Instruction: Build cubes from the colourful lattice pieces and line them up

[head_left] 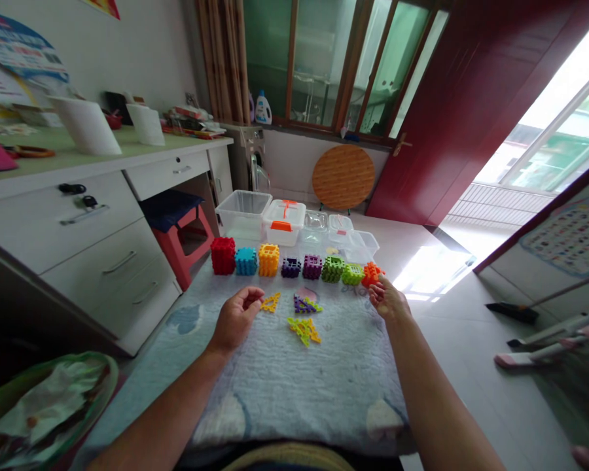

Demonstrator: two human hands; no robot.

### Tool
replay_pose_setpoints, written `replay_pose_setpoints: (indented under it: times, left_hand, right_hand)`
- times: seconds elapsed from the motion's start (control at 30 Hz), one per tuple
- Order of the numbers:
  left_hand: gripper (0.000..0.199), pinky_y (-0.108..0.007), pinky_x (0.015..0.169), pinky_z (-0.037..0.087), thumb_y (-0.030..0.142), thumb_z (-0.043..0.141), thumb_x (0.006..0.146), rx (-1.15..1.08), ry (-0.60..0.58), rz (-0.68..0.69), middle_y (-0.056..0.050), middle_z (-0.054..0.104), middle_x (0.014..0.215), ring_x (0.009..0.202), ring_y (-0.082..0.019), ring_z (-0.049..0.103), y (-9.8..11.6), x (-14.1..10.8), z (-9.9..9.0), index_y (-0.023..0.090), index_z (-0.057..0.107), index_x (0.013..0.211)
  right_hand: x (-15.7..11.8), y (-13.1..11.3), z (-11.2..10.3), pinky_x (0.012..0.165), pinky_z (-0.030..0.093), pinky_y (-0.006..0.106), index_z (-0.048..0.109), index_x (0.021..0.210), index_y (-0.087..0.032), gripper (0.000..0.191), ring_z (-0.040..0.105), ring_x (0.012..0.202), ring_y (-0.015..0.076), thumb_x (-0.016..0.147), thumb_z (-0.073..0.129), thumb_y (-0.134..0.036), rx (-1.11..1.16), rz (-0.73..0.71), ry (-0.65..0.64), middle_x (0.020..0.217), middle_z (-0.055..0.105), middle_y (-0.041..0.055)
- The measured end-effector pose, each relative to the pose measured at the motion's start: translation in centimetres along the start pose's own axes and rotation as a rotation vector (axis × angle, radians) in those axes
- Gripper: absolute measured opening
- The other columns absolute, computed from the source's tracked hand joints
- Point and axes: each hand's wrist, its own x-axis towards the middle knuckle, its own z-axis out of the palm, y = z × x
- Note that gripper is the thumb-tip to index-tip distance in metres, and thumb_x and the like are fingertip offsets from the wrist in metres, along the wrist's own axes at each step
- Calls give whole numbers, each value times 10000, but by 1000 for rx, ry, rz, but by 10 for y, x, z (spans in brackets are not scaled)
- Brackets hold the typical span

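Observation:
On the blue cloth (pixel 324 386), my left hand (pixel 238 316) has its fingers closed on a yellow triangle piece (pixel 271 303). My right hand (pixel 389 301) is at the right end of a row of blocks, its fingertips at an orange block (pixel 372 274). The row also has a red block (pixel 223 256), a blue block (pixel 246 261), a yellow block (pixel 268 260), purple blocks (pixel 312 266) and green blocks (pixel 332 269). Between my hands lie a purple and green triangle pair (pixel 306 304) and a pile of yellow and green pieces (pixel 305 330).
Behind the row stand a clear bin (pixel 244 212), a lidded box with orange clips (pixel 284 222) and smaller clear containers (pixel 340 226). A white desk (pixel 161 171) and a red stool (pixel 179 242) are at the left, with a waste basket (pixel 108 386) at lower left.

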Motion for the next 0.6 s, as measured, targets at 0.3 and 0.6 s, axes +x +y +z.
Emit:
replay_pose_setpoints:
  times: [0.3, 0.6]
  left_hand:
    - [248, -296, 751, 501, 330, 591, 706, 15, 13, -8, -29, 676, 815, 770, -179, 633, -2, 0, 0, 165, 635, 885]
    - [275, -300, 773, 505, 345, 586, 705, 89, 94, 4, -33, 683, 837, 785, -180, 632, -2, 4, -5, 158, 647, 897]
  right_hand:
    - [-51, 34, 36, 452, 421, 197, 578, 803, -179, 280, 534, 505, 92, 659, 741, -356, -305, -211, -431, 616, 613, -26]
    - [-72, 75, 61, 846, 406, 323, 683, 928, -199, 232, 533, 920, 192, 709, 670, -121, -1203, -879, -716, 927, 607, 40]
